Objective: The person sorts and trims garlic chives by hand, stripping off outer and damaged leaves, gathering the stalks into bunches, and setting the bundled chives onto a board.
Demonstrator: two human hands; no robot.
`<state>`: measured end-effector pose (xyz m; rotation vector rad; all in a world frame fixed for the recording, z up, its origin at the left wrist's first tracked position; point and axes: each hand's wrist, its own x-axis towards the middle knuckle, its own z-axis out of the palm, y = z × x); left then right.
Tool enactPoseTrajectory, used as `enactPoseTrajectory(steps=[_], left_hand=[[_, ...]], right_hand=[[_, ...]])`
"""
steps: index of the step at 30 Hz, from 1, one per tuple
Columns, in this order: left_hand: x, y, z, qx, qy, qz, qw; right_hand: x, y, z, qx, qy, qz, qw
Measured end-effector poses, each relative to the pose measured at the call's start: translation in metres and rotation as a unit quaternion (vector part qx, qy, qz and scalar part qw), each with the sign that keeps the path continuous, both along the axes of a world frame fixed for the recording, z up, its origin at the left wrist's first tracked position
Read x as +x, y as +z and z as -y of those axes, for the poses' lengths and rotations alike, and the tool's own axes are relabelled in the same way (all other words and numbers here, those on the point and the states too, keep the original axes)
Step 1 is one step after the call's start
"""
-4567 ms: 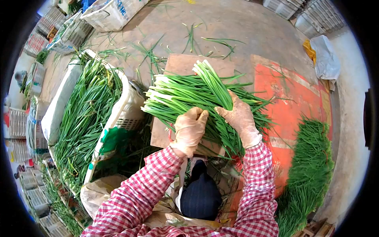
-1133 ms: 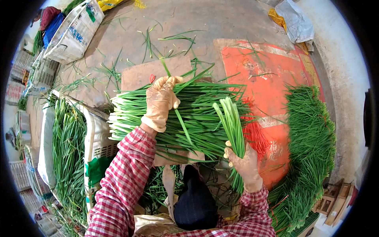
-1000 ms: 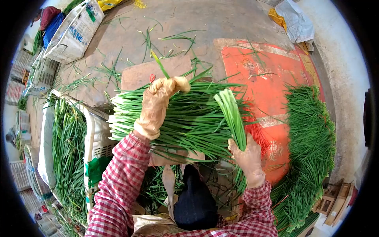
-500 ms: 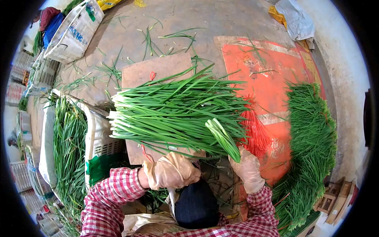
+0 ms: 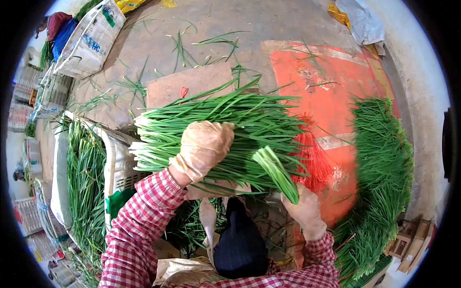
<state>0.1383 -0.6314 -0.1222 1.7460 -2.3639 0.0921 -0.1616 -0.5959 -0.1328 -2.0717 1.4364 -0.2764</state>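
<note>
A big pile of garlic chives [image 5: 259,115] lies across a board [image 5: 192,84], its pale stem ends to the left. My gloved left hand [image 5: 204,144] is over the pile's middle, back upward and fingers curled; what they close on, if anything, is hidden beneath. At the pile's lower right, my gloved right hand [image 5: 305,211] grips a small bunch of chives [image 5: 276,170], with its pale cut ends pointing up and left. Red ties [image 5: 314,161] lie fanned out by the pile's leafy end.
A white crate [image 5: 113,158] filled with chives stands at left. Bundled chives [image 5: 379,177] are heaped along the right side of an orange sheet [image 5: 326,105]. Loose leaves litter the floor. More crates [image 5: 89,43] and a person [image 5: 60,24] are at upper left.
My left hand has risen from beside my knee onto the chive pile. The right hand has shifted slightly down and right, still holding the small bunch.
</note>
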Motion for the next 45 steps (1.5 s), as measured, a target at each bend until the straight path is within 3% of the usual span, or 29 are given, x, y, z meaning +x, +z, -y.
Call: enactPoseTrajectory(steps=[2, 3, 4, 5, 8, 9, 12, 16, 18, 20, 22, 23, 24, 26, 32, 36, 40, 44, 45], left_hand=[[0.001, 0.0, -0.003, 0.002, 0.039, -0.011, 0.999], [0.0, -0.001, -0.005, 0.002, 0.076, -0.025, 0.997], [-0.001, -0.001, -0.006, 0.003, 0.112, -0.039, 0.993], [-0.004, 0.0, -0.006, 0.012, 0.124, -0.03, 0.992], [-0.001, -0.005, -0.004, -0.01, 0.121, -0.087, 0.989], [-0.001, -0.002, -0.004, -0.012, 0.12, -0.085, 0.989], [-0.003, 0.008, -0.005, 0.018, 0.131, -0.077, 0.988], [-0.01, 0.013, -0.01, 0.018, 0.077, -0.054, 0.995], [-0.017, 0.005, -0.011, -0.023, -0.019, -0.068, 0.997], [-0.02, -0.002, -0.008, -0.004, -0.015, -0.017, 1.0], [-0.017, -0.006, 0.004, -0.021, 0.011, -0.091, 0.996], [-0.016, -0.004, 0.005, 0.021, 0.082, -0.06, 0.995], [-0.01, -0.007, 0.007, -0.012, 0.098, -0.075, 0.992], [-0.003, -0.01, 0.009, 0.033, 0.116, -0.099, 0.988], [-0.005, -0.002, 0.012, 0.077, 0.134, -0.086, 0.984], [-0.008, -0.007, 0.01, -0.024, 0.094, -0.07, 0.993], [-0.011, -0.009, 0.019, -0.02, 0.054, -0.023, 0.998], [-0.001, -0.021, 0.035, 0.018, 0.063, -0.069, 0.995], [-0.007, -0.005, 0.037, 0.098, 0.129, -0.026, 0.986]], right_hand=[[-0.002, 0.005, 0.0, -0.012, 0.002, 0.051, 0.999], [-0.001, 0.008, 0.0, 0.111, -0.067, 0.184, 0.974], [0.001, 0.014, -0.001, 0.229, -0.134, 0.311, 0.913], [0.004, 0.02, 0.003, 0.276, -0.154, 0.346, 0.883], [0.033, 0.03, 0.021, 0.32, -0.197, 0.336, 0.864], [0.035, 0.012, 0.024, 0.309, -0.172, 0.316, 0.88], [0.041, -0.016, 0.017, 0.351, -0.181, 0.317, 0.862], [0.039, -0.028, 0.0, 0.388, -0.181, 0.294, 0.855], [0.042, -0.029, -0.005, 0.41, -0.205, 0.327, 0.826], [0.043, -0.033, -0.006, 0.406, -0.213, 0.343, 0.82], [0.045, -0.029, -0.003, 0.404, -0.217, 0.317, 0.83], [0.044, -0.029, -0.002, 0.403, -0.216, 0.317, 0.831], [0.043, -0.03, -0.002, 0.397, -0.21, 0.311, 0.838], [0.043, -0.031, -0.003, 0.393, -0.205, 0.305, 0.843], [0.047, -0.029, -0.001, 0.395, -0.205, 0.311, 0.84], [0.044, -0.031, -0.003, 0.393, -0.197, 0.287, 0.851], [0.046, -0.035, -0.003, 0.39, -0.198, 0.282, 0.854], [0.045, -0.034, -0.003, 0.387, -0.194, 0.282, 0.856], [0.047, -0.03, -0.001, 0.39, -0.199, 0.276, 0.856]])
